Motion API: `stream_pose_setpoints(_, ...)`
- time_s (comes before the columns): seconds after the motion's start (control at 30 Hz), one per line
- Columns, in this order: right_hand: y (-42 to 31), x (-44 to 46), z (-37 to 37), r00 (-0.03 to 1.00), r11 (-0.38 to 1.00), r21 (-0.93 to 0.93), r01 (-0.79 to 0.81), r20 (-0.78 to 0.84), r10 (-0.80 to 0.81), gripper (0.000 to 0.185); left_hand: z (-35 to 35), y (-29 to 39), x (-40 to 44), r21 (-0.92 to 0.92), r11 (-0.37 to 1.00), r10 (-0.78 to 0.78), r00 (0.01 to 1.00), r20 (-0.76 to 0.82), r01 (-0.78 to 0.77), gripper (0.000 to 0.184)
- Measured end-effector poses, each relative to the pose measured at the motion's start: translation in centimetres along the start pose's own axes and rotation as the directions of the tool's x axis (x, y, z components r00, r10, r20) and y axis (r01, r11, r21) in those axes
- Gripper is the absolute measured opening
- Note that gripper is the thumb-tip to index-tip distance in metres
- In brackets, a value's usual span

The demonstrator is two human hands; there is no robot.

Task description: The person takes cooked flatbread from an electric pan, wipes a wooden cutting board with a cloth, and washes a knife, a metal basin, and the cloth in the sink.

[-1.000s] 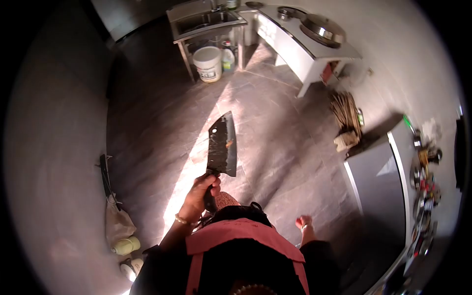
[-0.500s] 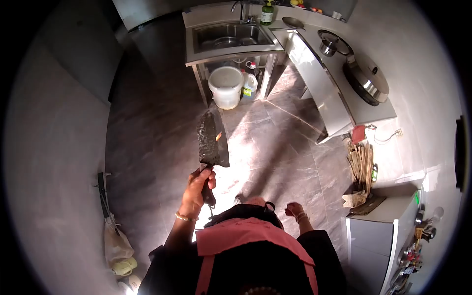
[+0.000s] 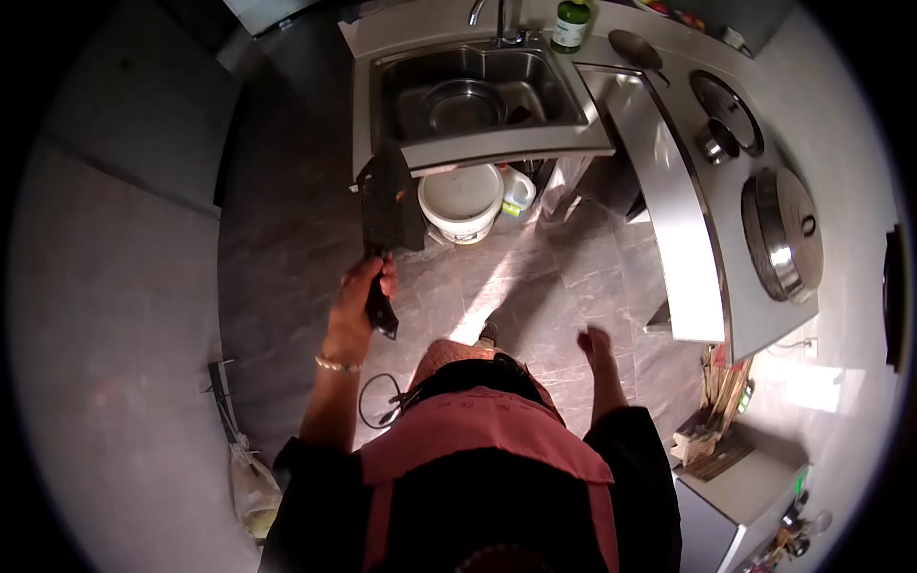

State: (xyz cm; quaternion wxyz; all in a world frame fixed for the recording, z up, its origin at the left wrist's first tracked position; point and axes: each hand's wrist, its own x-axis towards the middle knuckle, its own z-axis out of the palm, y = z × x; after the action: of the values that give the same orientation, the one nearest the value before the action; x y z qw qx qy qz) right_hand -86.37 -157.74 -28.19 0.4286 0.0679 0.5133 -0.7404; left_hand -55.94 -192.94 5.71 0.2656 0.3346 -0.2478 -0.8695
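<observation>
Dark-bladed, the cleaver stands left of centre in the frame, its handle pinched in the left grip, while the right grip, right of centre, looks loosely curled around nothing.

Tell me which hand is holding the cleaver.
The left hand, gripping the cleaver by its handle; the right hand is off to the side, nothing visible in it.

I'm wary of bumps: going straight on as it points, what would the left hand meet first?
The left hand, cleaver leading, would probably meet the front of the sink counter first; depth is unclear.
</observation>
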Motion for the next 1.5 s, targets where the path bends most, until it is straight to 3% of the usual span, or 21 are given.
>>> stream_pose_setpoints(0.07, -7.8, 5.1, 14.7, 0.998, 0.996, -0.065, -0.064, -0.019, 0.062, 0.004, 1.2, 2.4, 4.5, -0.059, 0.998, -0.030, 1.000, -0.008, 0.029, 0.012)
stream_pose_setpoints(0.1, -10.0, 8.4, 19.4, 0.979, 0.997, -0.071, -0.007, 0.203, 0.021, 0.012, 1.1, 3.5, 7.3, -0.065, 0.996, -0.055, 0.998, -0.022, 0.053, 0.012)
stream_pose_setpoints(0.13, -12.7, 9.4, 25.1, 0.977, 0.990, -0.133, 0.039, 0.213, -0.009, 0.017, 0.6, 4.3, 9.8, -0.072, 0.994, -0.080, 0.996, -0.033, 0.078, 0.013)
stream_pose_setpoints(0.23, -17.4, 14.1, 34.6, 0.845, 0.969, -0.173, 0.177, 0.531, -0.060, 0.023, 0.7, 6.3, 17.4, -0.049, 0.996, -0.078, 0.997, -0.024, 0.076, 0.017)
stream_pose_setpoints(0.33, -21.2, 16.5, 40.9, 0.820, 0.980, -0.095, 0.173, 0.565, -0.090, 0.029, -0.9, 8.3, 25.3, -0.093, 0.974, -0.207, 0.978, -0.003, 0.206, 0.021)
stream_pose_setpoints(0.53, -20.5, 28.4, 42.7, 0.862, 0.994, 0.085, -0.065, 0.507, 0.013, 0.038, -2.2, 7.4, 36.0, -0.030, 0.963, -0.271, 0.950, -0.156, 0.269, 0.020)
stream_pose_setpoints(0.63, -18.2, 33.7, 44.7, 0.858, 0.976, -0.220, -0.010, 0.499, 0.121, 0.039, -1.5, 5.8, 38.9, 0.231, 0.938, -0.184, 0.934, -0.307, 0.260, 0.018)
stream_pose_setpoints(0.77, -11.2, 43.1, 47.0, 0.925, 0.868, -0.491, -0.069, 0.295, 0.240, 0.041, -1.4, 3.9, 42.6, 0.289, 0.929, -0.099, 0.907, -0.410, 0.232, 0.015)
stream_pose_setpoints(0.8, -10.1, 44.8, 48.0, 0.959, 0.836, -0.548, -0.030, 0.220, 0.178, 0.040, -2.8, 3.2, 43.5, 0.293, 0.924, -0.118, 0.914, -0.389, 0.244, 0.015)
stream_pose_setpoints(0.87, -9.0, 49.2, 49.2, 0.946, 0.637, -0.720, 0.276, 0.322, -0.045, 0.036, -3.2, 3.0, 45.4, 0.309, 0.911, -0.122, 0.894, -0.431, 0.273, 0.015)
stream_pose_setpoints(0.93, -7.4, 51.8, 49.8, 0.804, 0.368, -0.718, 0.591, 0.488, -0.339, 0.030, -3.9, 3.1, 46.9, 0.264, 0.930, -0.130, 0.901, -0.413, 0.255, 0.014)
stream_pose_setpoints(1.0, -3.8, 53.5, 49.8, 0.986, 0.846, -0.521, 0.115, 0.164, -0.033, 0.029, -4.9, 2.3, 48.9, 0.252, 0.931, -0.137, 0.893, -0.429, 0.264, 0.015)
stream_pose_setpoints(1.07, -0.7, 53.9, 49.8, 0.915, 0.912, -0.064, -0.404, -0.023, 0.404, 0.027, -5.4, 1.9, 49.9, 0.223, 0.936, -0.158, 0.890, -0.429, 0.274, 0.016)
stream_pose_setpoints(1.13, -2.7, 50.1, 51.1, 0.811, 0.877, -0.179, -0.445, 0.335, 0.480, 0.025, -5.7, 1.6, 50.0, 0.173, 0.943, -0.192, 0.889, -0.416, 0.285, 0.016)
stream_pose_setpoints(1.17, -4.5, 47.6, 52.0, 0.708, 0.864, -0.237, -0.443, 0.499, 0.500, 0.025, -5.7, 1.5, 49.8, 0.164, 0.943, -0.197, 0.882, -0.427, 0.290, 0.016)
stream_pose_setpoints(1.27, -8.5, 43.8, 53.8, 0.702, 0.922, -0.381, -0.068, 0.639, 0.315, 0.025, -5.5, 1.3, 50.2, 0.153, 0.951, -0.179, 0.883, -0.433, 0.268, 0.016)
stream_pose_setpoints(1.33, -8.8, 49.0, 51.6, 0.746, 0.688, -0.504, 0.522, 0.661, -0.081, 0.029, -5.3, 1.7, 50.0, 0.164, 0.965, -0.117, 0.896, -0.428, 0.205, 0.016)
stream_pose_setpoints(1.37, -7.0, 51.0, 51.0, 0.760, 0.546, -0.574, 0.610, 0.620, -0.197, 0.030, -5.4, 2.0, 50.4, 0.172, 0.952, -0.154, 0.884, -0.442, 0.252, 0.017)
stream_pose_setpoints(1.4, -5.3, 53.0, 50.4, 0.762, 0.388, -0.656, 0.647, 0.568, -0.310, 0.030, -5.5, 2.2, 50.2, 0.173, 0.937, -0.194, 0.864, -0.464, 0.304, 0.017)
stream_pose_setpoints(1.47, -1.5, 54.5, 49.3, 0.867, 0.297, -0.861, 0.414, 0.274, -0.416, 0.027, -5.7, 2.1, 50.0, 0.181, 0.931, -0.202, 0.861, -0.467, 0.317, 0.018)
stream_pose_setpoints(1.5, -1.1, 53.8, 49.6, 0.968, 0.751, -0.624, 0.215, 0.237, -0.080, 0.028, -5.8, 2.1, 49.8, 0.196, 0.939, -0.172, 0.879, -0.445, 0.283, 0.018)
